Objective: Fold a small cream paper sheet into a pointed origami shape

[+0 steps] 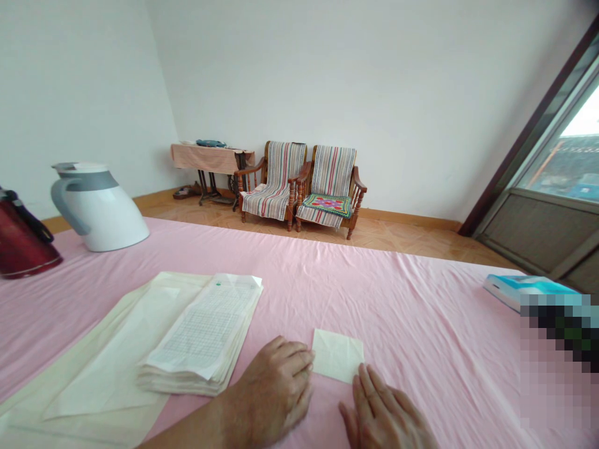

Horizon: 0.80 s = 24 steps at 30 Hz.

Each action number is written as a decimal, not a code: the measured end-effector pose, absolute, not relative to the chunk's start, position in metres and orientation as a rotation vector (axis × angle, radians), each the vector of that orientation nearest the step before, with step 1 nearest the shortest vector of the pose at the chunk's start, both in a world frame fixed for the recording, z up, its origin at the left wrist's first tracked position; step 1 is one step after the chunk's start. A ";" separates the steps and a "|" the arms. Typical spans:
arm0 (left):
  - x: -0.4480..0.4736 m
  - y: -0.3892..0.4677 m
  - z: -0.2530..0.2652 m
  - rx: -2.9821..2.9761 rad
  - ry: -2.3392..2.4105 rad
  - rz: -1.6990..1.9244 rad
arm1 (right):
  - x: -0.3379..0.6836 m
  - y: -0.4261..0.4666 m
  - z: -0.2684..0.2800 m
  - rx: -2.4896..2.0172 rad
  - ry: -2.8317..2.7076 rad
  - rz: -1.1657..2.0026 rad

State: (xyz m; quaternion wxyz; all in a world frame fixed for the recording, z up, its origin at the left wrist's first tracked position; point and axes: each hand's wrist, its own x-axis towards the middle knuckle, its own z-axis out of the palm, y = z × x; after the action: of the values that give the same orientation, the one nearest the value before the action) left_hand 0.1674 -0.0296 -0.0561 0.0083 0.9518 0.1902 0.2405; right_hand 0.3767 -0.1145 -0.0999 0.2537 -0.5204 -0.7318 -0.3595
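A small square of folded cream paper (337,354) lies flat on the pink tablecloth in front of me, with faint creases across it. My left hand (276,388) rests beside it, its fingers loosely bent and the fingertips at the paper's left edge. On the other side, my right hand (384,408) lies with fingers stretched out, fingertips touching the lower right corner. Left of my left hand is a thick stack of paper (199,330) with a printed grid sheet on top. Under and beside the stack spread larger cream sheets (119,340).
A white and grey jug (110,209) and a dark red flask (25,240) stand at the table's left. A blue and white packet (528,288) lies at the right, next to a blurred-out patch. Beyond the pink-covered table (412,312) are two wooden armchairs (299,187).
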 end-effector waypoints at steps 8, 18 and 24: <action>0.170 -0.030 -0.049 2.924 0.610 0.712 | 0.389 -0.113 -0.084 -1.477 -2.095 -1.008; 0.172 -0.030 -0.047 2.857 0.594 0.756 | 0.365 -0.095 -0.077 -1.242 -2.401 -0.674; 0.173 -0.028 -0.051 2.796 0.594 0.770 | 0.375 -0.099 -0.086 -1.506 -2.244 -0.740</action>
State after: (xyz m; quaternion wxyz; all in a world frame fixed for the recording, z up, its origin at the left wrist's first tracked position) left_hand 0.1726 -0.0279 -0.0509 0.0904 0.9407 0.1998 0.2589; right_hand 0.3747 -0.0986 -0.0863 0.1690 -0.5299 -0.7892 -0.2603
